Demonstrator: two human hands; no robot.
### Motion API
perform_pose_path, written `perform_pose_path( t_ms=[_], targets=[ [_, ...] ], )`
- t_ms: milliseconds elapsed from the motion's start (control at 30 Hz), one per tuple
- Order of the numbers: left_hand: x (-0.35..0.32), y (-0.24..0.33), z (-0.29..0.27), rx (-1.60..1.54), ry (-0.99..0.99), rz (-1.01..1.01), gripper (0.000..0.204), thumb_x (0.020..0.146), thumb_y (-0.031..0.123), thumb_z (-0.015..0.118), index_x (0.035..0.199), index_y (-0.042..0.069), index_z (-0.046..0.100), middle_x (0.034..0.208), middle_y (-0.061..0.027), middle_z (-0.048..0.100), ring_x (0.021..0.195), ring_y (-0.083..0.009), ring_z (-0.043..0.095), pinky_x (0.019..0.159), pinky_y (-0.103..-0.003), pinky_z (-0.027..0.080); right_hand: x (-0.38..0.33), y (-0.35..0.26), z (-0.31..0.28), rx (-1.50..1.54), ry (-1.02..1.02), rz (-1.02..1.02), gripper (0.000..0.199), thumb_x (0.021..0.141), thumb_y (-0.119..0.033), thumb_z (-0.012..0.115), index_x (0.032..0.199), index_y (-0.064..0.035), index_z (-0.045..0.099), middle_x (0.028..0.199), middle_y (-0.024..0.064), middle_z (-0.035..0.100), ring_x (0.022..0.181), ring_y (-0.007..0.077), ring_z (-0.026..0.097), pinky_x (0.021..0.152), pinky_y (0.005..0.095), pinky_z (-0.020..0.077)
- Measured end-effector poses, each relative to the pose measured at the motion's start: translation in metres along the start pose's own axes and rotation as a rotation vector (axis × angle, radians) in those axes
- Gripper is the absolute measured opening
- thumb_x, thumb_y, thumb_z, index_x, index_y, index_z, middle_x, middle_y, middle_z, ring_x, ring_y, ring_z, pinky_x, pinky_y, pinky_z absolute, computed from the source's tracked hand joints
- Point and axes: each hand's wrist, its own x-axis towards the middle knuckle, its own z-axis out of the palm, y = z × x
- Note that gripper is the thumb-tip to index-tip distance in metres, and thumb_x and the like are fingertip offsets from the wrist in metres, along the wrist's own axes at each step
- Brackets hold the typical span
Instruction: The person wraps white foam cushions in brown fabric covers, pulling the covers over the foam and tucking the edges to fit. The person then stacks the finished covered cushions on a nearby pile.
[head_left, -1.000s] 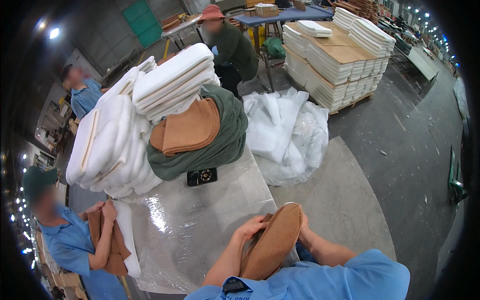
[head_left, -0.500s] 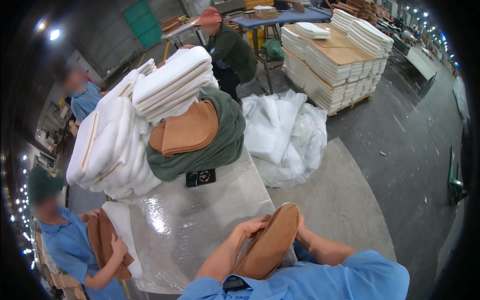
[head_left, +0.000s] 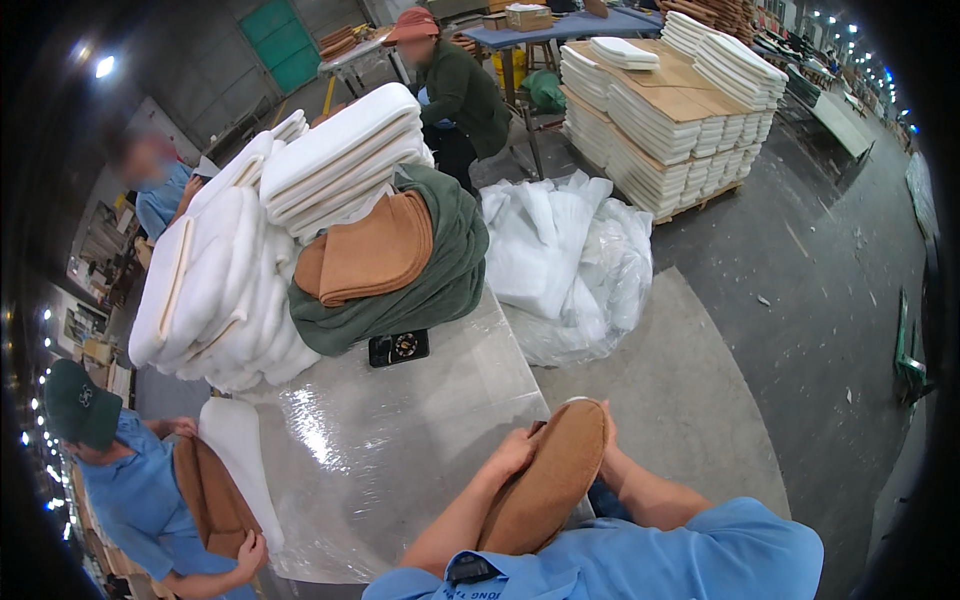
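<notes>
On my feed the left grip (head_left: 517,448) has its fingers curled in, pinching the left edge of a rounded brown cover (head_left: 548,487). The right grip (head_left: 609,437) is at the cover's right edge, mostly hidden behind it, so I can't tell how tightly it closes. The cover stands tilted between both, in front of the blue shirt (head_left: 680,555), by the counter's (head_left: 390,470) right edge; a pale rim shows at its tip. Dark lettering (head_left: 486,594) on the shirt is partly cut off. Farther along the counter I see a black phone (head_left: 399,347) whose dial is too small to read, then folded brown cloth (head_left: 375,250) on green cloth (head_left: 455,285), beside white pads (head_left: 345,160). On my left, a co-worker (head_left: 150,480) wearing a green cap (head_left: 84,402) with a small pale mark holds another brown piece (head_left: 212,490).
</notes>
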Motion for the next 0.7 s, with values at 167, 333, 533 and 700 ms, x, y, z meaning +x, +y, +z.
perform_pose_path(
  t_ms=[167,333,533,700],
  targets=[
    [0.014,-0.023,-0.004,0.107,0.043,0.007,0.067,0.103,0.062,0.051,0.122,0.001,0.072,0.102,-0.0155,0.076,0.098,-0.0221,0.067,0.088,-0.040,0.052,0.020,0.006,-0.005,-0.023,-0.033,0.023,0.067,0.110,-0.059,0.039,0.130,-0.0007,0.065,0.127,0.0160,0.071,0.113,0.0327,0.068,0.103,0.0475,0.0526],
    [0.015,-0.030,-0.005,0.140,0.068,-0.024,0.067,0.105,0.062,0.046,0.125,0.003,0.070,0.106,-0.0211,0.076,0.102,-0.0266,0.070,0.090,-0.042,0.052,0.027,0.016,-0.002,0.004,-0.050,0.048,0.066,0.110,-0.058,0.040,0.128,-0.0011,0.066,0.122,0.0156,0.073,0.110,0.0325,0.069,0.101,0.0474,0.0534],
    [0.006,-0.034,0.019,0.138,0.199,0.143,0.054,0.108,0.051,0.046,0.125,0.006,0.070,0.110,-0.0275,0.073,0.106,-0.0410,0.071,0.090,-0.046,0.053,0.027,0.021,-0.023,-0.061,-0.063,-0.007,0.065,0.109,-0.059,0.042,0.127,-0.0019,0.068,0.121,0.0136,0.073,0.110,0.0294,0.070,0.098,0.0447,0.0545],
    [0.001,-0.043,0.028,0.220,0.224,0.219,0.051,0.108,0.048,0.047,0.121,0.004,0.070,0.109,-0.0293,0.071,0.105,-0.0491,0.067,0.087,-0.050,0.053,-0.011,0.023,-0.022,-0.227,0.055,-0.145,0.069,0.108,-0.061,0.042,0.133,-0.0018,0.066,0.125,0.0148,0.071,0.113,0.0283,0.069,0.099,0.0442,0.0547]
  ],
)
